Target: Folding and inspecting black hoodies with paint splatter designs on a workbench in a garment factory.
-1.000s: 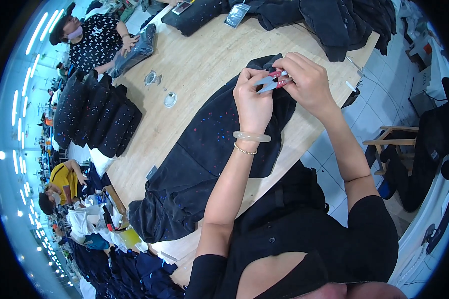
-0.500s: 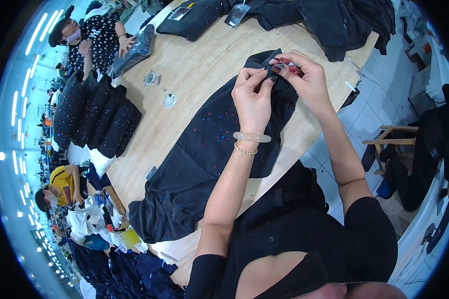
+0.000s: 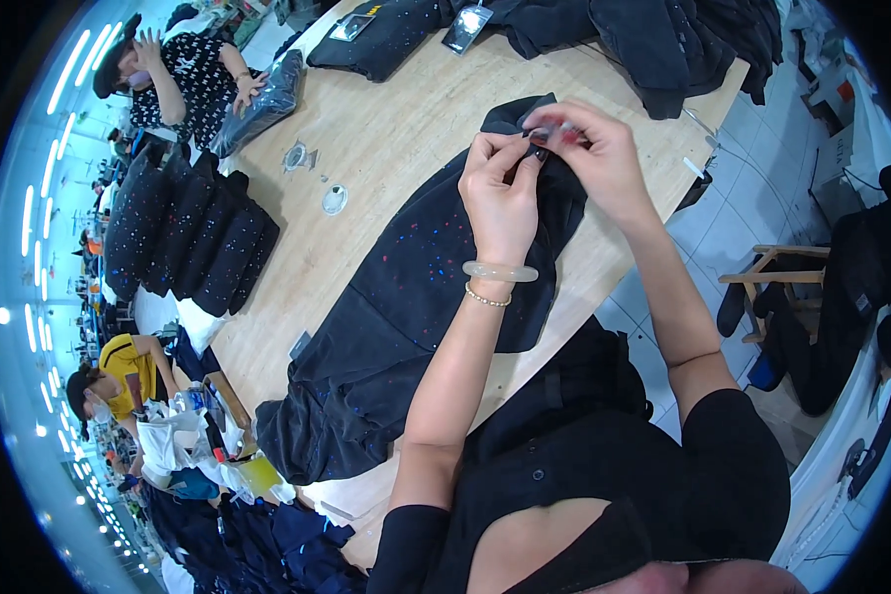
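A long black garment (image 3: 396,267) with red, blue and white specks lies across the wooden table, its lower end bunched up. At the far end of it, my left hand (image 3: 500,183) pinches a raised edge of the cloth between thumb and fingers. My right hand (image 3: 594,148) is closed right beside those fingertips, over the same edge. Something small, red and greyish shows among the right fingers; motion blur hides what it is. A pale bangle (image 3: 500,271) and a beaded bracelet circle my left wrist.
Folded speckled garments (image 3: 193,228) are stacked at the left. More dark clothes (image 3: 653,59) with tags cover the table's far side. One person (image 3: 193,84) leans by a plastic-wrapped bundle (image 3: 267,99); another, in yellow (image 3: 134,366), works lower left. A wooden stool (image 3: 777,277) stands right.
My right hand has shifted slightly left, and its fingers are blurred. My left hand keeps its pinch. The far person has raised a hand to the head; the one in yellow has leaned over.
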Demonstrator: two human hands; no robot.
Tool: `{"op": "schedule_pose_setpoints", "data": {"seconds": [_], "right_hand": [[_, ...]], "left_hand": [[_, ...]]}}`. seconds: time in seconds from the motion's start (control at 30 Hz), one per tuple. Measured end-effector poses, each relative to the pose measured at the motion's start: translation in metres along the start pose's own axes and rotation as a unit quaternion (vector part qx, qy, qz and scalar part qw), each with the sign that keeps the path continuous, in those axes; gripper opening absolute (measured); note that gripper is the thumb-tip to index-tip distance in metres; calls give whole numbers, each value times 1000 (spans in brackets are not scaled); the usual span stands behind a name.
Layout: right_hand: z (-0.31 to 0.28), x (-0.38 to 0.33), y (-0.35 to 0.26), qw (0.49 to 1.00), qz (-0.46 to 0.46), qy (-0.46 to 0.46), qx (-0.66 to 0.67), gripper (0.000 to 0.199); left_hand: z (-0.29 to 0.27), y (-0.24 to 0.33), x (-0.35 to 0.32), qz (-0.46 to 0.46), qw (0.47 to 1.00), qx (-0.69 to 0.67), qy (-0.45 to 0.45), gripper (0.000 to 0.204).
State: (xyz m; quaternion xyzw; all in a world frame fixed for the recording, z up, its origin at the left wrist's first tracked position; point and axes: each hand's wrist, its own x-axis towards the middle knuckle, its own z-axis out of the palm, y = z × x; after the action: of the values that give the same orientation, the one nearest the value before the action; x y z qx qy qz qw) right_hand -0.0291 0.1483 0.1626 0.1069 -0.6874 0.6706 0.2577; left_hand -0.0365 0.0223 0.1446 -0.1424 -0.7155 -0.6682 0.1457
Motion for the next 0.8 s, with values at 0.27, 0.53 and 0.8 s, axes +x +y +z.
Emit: {"op": "schedule_pose_setpoints", "data": {"seconds": [0.27, 0.53, 0.8], "right_hand": [[-6, -5, 11, 997, 31, 70, 16, 8], [-20, -22, -3, 984, 56, 30, -165, 18], [-7, -29, -9, 959, -51, 84, -264, 17]], "left_hand": [[2, -8, 1, 19, 1000, 3, -3, 13], [0, -6, 2, 20, 998, -24, 45, 13], [5, -4, -1, 61, 997, 3, 48, 13]]}}
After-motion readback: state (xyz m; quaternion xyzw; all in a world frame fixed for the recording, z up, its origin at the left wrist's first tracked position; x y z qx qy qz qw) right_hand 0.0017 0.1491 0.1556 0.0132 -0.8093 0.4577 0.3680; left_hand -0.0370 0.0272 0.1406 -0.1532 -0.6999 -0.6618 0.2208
